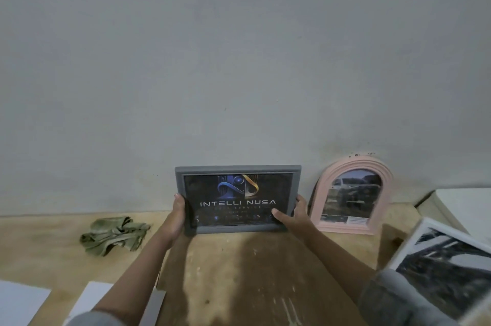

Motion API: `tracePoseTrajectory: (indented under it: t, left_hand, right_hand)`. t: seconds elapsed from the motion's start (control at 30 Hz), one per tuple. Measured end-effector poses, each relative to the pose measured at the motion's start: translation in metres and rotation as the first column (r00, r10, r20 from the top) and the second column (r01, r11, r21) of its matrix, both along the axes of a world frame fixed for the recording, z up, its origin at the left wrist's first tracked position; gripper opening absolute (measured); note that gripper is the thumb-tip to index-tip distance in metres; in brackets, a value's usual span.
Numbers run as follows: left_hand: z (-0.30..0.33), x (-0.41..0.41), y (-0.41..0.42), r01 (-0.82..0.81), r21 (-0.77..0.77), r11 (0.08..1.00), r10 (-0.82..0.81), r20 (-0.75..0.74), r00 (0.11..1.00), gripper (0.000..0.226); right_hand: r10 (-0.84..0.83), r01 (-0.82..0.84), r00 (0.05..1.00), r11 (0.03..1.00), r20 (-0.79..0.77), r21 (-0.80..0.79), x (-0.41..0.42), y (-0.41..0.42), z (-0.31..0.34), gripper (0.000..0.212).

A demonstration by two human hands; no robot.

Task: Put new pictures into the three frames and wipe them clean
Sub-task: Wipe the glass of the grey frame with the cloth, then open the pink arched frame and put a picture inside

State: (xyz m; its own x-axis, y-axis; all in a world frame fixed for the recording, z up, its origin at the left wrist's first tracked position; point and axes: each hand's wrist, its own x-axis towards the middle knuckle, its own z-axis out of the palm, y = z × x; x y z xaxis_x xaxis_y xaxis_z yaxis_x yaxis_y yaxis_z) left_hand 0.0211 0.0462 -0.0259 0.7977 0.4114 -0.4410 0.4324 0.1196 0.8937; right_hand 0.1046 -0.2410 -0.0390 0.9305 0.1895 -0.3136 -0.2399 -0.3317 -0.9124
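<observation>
i am noting left hand point(177, 215) and right hand point(293, 213) gripping the grey frame's point(237, 170) sides, steadying it upright against the wall point(239, 60).

Rectangular frame point(238, 199) centre, against wall point(239, 60) — cloth point(114, 235) left, arched frame point(352, 195) right.

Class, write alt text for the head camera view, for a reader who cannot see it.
Two hands hold a grey picture frame upright against a pale wall, the left hand gripping its left edge and the right hand its right. A pink arched frame leans at its right, and a crumpled green cloth lies on the wooden table at left.
</observation>
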Motion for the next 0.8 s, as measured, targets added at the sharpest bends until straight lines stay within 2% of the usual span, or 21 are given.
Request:
tracePoseTrajectory:
  t: [0.1, 0.17, 0.2, 0.27, 0.33, 0.5, 0.63, 0.8]
  left_hand:
    - [-0.016, 0.006, 0.004, -0.041, 0.023, 0.999, 0.042, -0.026, 0.999, 0.076]
    - [-0.028, 0.008, 0.003, -0.105, 0.085, 0.991, 0.114, -0.108, 0.988, 0.089]
    - [-0.028, 0.007, -0.001, -0.149, 0.129, 0.98, 0.168, -0.15, 0.974, 0.09]
    - [-0.025, -0.001, -0.015, -0.235, 0.123, 0.964, 0.256, -0.208, 0.944, 0.077]
    - [-0.016, -0.012, -0.039, -0.251, 0.11, 0.962, 0.27, -0.223, 0.937, 0.068]
    - [-0.006, -0.017, -0.095, -0.154, 0.023, 0.988, 0.155, -0.261, 0.953, 0.056]
    - [0.009, 0.0, -0.151, -0.073, -0.035, 0.997, 0.064, -0.215, 0.975, 0.059]
    - [0.034, 0.032, -0.232, 0.078, 0.047, 0.996, -0.071, -0.142, 0.987, 0.05]
  right_hand:
    - [0.011, -0.011, 1.0, 0.998, 0.005, -0.066, -0.008, 0.007, 0.017, 0.088]
    - [-0.018, 0.018, 1.0, 0.994, -0.001, -0.112, -0.01, 0.008, 0.012, 0.092]
    - [-0.058, 0.057, 0.998, 0.99, -0.004, -0.133, -0.011, 0.009, 0.003, 0.094]
    - [-0.116, 0.109, 0.992, 0.983, -0.04, -0.147, -0.015, 0.009, -0.012, 0.09]
    - [-0.163, 0.151, 0.985, 0.973, -0.052, -0.174, -0.034, 0.013, 0.007, 0.079]
    - [-0.203, 0.191, 0.979, 0.959, -0.034, -0.208, -0.046, -0.006, 0.01, 0.074]
    - [-0.29, 0.28, 0.957, 0.936, -0.018, -0.215, -0.046, -0.043, 0.018, 0.071]
    - [-0.384, 0.378, 0.923, 0.907, 0.002, -0.185, -0.026, -0.105, 0.032, 0.071]
